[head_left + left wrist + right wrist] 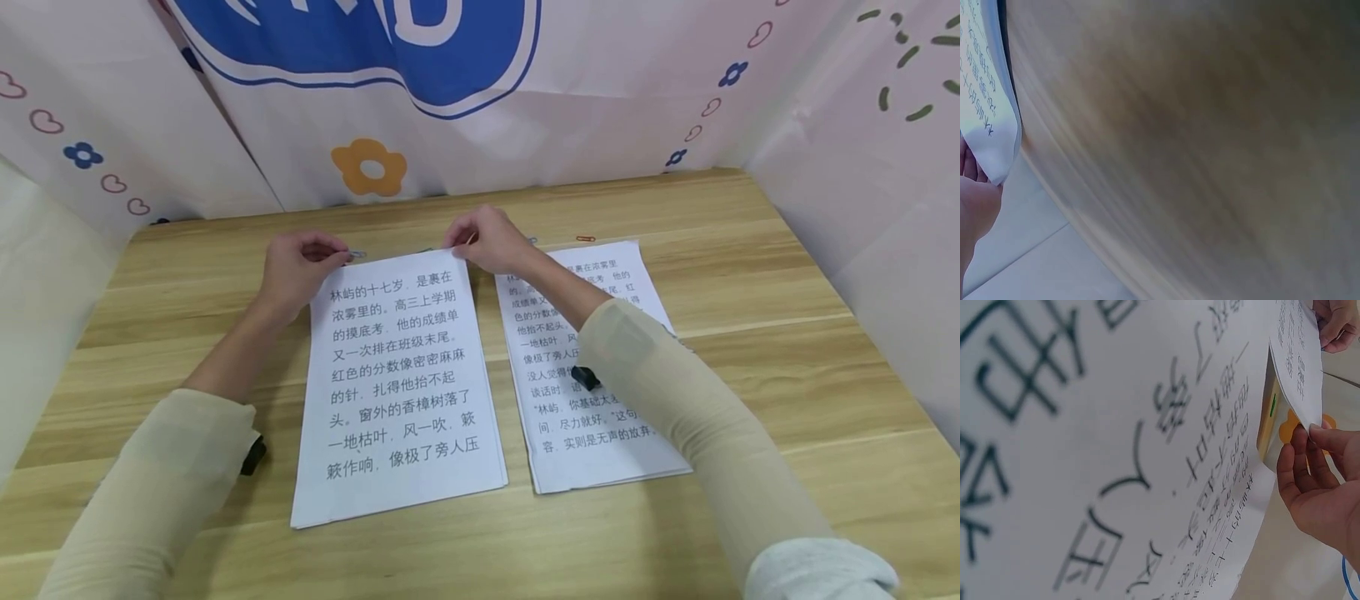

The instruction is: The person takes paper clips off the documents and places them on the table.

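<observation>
A stack of printed paper sheets (397, 492) lies upright to me at the middle of the table, its far edge between both hands. My left hand (296, 271) pinches its far left corner, also seen in the left wrist view, where the paper (1000, 140) meets the thumb. A pale paper clip (357, 254) shows right by the left fingertips; I cannot tell whether they touch it. My right hand (491, 242) pinches the far right corner between thumb and fingers, clearly so in the right wrist view, where the stack's corner (1310, 406) is lifted.
A second printed stack (600, 462) lies to the right, under my right forearm. Beyond it are an orange paper clip (586, 239) and a pale clip (532, 240) partly behind the right hand. A printed cloth (525, 150) hangs behind the wooden table (750, 250).
</observation>
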Action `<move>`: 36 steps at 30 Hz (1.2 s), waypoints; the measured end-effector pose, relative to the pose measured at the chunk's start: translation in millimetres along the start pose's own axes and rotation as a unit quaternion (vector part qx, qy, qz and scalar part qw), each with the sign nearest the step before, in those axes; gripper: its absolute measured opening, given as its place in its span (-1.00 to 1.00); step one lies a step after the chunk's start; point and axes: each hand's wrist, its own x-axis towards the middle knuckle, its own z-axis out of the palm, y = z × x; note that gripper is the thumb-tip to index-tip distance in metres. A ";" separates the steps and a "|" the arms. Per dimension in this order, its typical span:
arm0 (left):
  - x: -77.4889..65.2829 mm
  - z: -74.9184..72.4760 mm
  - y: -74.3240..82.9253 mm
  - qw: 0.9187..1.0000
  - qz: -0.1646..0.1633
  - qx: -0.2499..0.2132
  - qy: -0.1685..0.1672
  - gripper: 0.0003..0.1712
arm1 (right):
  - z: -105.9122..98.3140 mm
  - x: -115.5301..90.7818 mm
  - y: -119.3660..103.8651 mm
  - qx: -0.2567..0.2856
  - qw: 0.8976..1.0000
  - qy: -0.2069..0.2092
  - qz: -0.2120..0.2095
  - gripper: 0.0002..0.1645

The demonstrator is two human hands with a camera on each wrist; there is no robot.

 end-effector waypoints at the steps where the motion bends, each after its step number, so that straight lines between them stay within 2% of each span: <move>1: -0.2 0.1 0.1 1.000 -0.003 -0.001 0.000 -0.78 | 0.1 0.0 0.1 0.000 1.000 0.000 0.000 -0.84; 12: 0.8 0.9 1.9 0.999 -0.035 -0.021 -0.005 -0.77 | 0.6 1.1 0.7 -0.006 1.000 0.001 0.000 -0.84; 25: 7.0 5.2 2.1 0.998 -0.048 -0.030 -0.002 -0.75 | 0.4 2.2 0.9 -0.002 1.000 0.001 -0.005 -0.84; 36: 10.5 10.1 2.6 0.998 -0.057 0.004 -0.013 -0.79 | 2.2 4.3 3.4 -0.004 1.000 0.000 -0.014 -0.84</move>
